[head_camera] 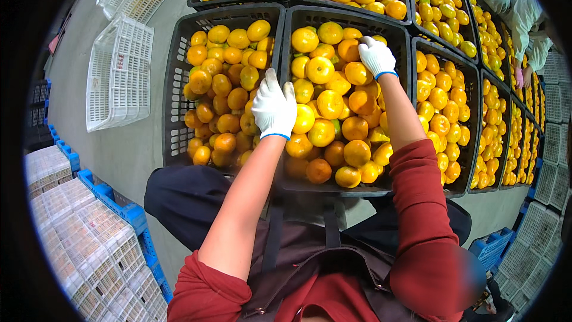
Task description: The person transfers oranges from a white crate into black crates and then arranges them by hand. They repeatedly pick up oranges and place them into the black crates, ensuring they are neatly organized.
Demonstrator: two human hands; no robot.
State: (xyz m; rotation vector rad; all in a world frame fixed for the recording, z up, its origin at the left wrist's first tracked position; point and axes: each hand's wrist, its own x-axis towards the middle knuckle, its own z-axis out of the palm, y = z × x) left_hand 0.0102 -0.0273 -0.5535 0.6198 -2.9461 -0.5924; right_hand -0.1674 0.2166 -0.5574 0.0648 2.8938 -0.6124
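Two black plastic crates of orange-yellow mandarins stand side by side before me. My left hand [275,109], in a white knit glove with a blue cuff, lies over the walls where the left crate [178,36] meets the middle crate [346,12]. Its fingers point away from me, with the thumb apart near some mandarins [305,118]. My right hand [377,57], gloved alike, is over the far right part of the middle crate. Its fingertips bend down beside an orange mandarin [348,50]. The undersides of both hands are hidden, so any grip is unclear.
More filled black crates [464,143] extend behind and to the right. White crates [120,71] sit on the floor at left. Stacked white crates [89,228] stand by blue pallets [134,217]. A co-worker [514,13] bends over crates at far right.
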